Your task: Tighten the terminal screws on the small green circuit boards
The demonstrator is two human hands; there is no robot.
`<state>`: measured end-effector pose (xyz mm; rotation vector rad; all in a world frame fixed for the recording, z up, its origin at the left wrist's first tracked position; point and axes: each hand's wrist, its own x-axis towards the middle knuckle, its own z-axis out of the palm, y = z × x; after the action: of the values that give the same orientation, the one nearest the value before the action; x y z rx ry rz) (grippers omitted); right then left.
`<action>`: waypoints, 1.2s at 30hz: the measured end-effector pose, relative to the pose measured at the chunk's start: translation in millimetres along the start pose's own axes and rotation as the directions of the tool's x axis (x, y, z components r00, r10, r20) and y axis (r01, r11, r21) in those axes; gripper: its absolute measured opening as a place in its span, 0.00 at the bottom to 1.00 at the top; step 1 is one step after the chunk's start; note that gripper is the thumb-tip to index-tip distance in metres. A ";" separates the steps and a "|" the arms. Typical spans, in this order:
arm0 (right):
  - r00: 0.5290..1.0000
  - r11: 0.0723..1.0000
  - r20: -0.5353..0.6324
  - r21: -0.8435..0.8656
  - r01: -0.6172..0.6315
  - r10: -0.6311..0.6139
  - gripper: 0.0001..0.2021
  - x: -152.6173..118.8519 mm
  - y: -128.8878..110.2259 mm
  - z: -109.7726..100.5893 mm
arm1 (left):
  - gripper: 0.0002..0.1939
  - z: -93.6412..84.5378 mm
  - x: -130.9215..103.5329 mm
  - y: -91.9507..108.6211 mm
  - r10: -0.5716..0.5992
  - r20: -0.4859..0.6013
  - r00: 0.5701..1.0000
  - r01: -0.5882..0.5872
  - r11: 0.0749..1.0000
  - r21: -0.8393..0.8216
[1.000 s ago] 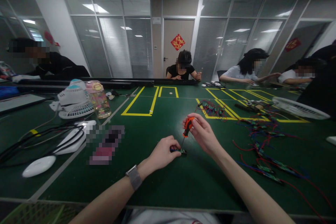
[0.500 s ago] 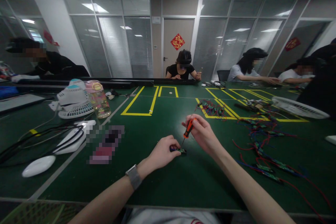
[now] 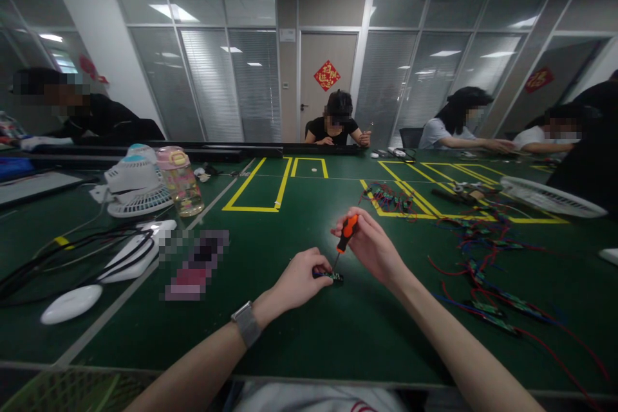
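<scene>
A small green circuit board (image 3: 338, 277) is lying on the near middle of the green table (image 3: 290, 347), and the left hand (image 3: 300, 275) is pinching its left end, thumb and fingers closing on it. An orange-and-black screwdriver (image 3: 348, 232) is slanting down to the board; whether its tip is touching cannot be told. The right hand (image 3: 376, 244) is gripping its handle, fingers curling around it. To the right, wired boards (image 3: 490, 315) are lying in a loose string, with a wire cluster (image 3: 389, 198) resting farther off. To the left, a pink-lidded bottle (image 3: 181, 183) is standing beside a white fan (image 3: 135, 183). At the far side, a person in black (image 3: 339, 132) is sitting.
</scene>
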<state>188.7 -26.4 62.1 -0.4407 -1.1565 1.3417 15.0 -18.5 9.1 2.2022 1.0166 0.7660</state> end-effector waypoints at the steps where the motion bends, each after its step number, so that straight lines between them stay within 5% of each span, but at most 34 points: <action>1: 1.000 1.000 -0.006 0.006 0.009 -0.009 0.09 0.1 -0.4 0.6 | 0.03 0.1 0.1 -0.2 0.001 0.001 1.000 -0.001 1.000 0.001; 36: 0.999 0.999 -0.042 -0.038 0.024 -0.026 0.11 1.1 -1.0 -0.3 | 0.06 -2.0 0.7 -1.5 -0.005 0.004 1.000 0.005 1.000 0.012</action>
<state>189.3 -25.6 63.3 -0.4781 -1.1494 1.2849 13.3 -16.6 9.5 2.2097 1.0264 0.7544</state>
